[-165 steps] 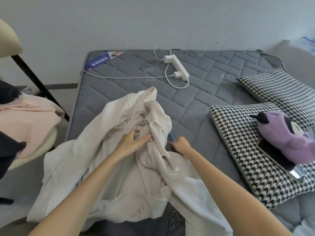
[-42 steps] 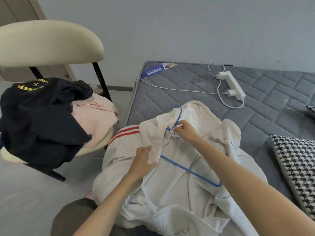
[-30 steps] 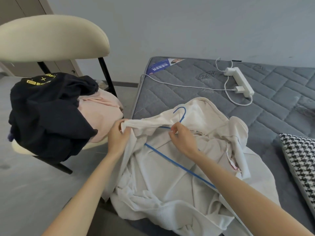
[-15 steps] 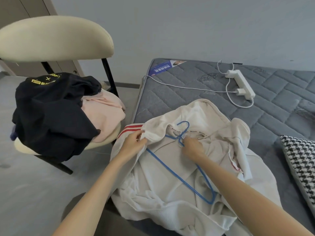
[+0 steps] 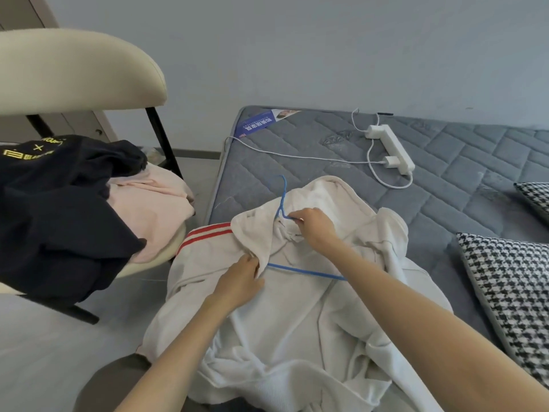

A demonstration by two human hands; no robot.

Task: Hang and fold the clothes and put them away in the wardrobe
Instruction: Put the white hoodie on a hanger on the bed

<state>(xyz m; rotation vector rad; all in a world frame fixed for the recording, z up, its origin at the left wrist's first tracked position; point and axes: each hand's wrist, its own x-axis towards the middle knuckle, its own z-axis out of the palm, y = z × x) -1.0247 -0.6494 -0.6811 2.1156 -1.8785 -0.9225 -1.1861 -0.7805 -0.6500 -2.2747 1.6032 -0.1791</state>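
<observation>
**Under both my hands: white sweatshirt with a blue hanger**

Under my hands, the white sweatshirt [image 5: 297, 328] lies crumpled over the corner of the grey mattress [image 5: 445, 185], and its hem spills off the edge toward me. My left hand [image 5: 237, 283] pinches a fold of the cloth just below the two red stripes [image 5: 208, 237]. My right hand [image 5: 313, 230] is beyond it, with its fingers curled round the blue hanger [image 5: 306, 272] at the foot of its hook, by the collar. The hook pokes out past my right hand. One bar runs between my hands, and the rest is under cloth. Left of my left hand, a cream chair [image 5: 74, 72] holds a dark garment [image 5: 59, 221] and a pink garment [image 5: 151, 200]. Beyond my right hand lies a white power strip [image 5: 392, 148], and to its right a houndstooth pillow [image 5: 511, 292].
</observation>
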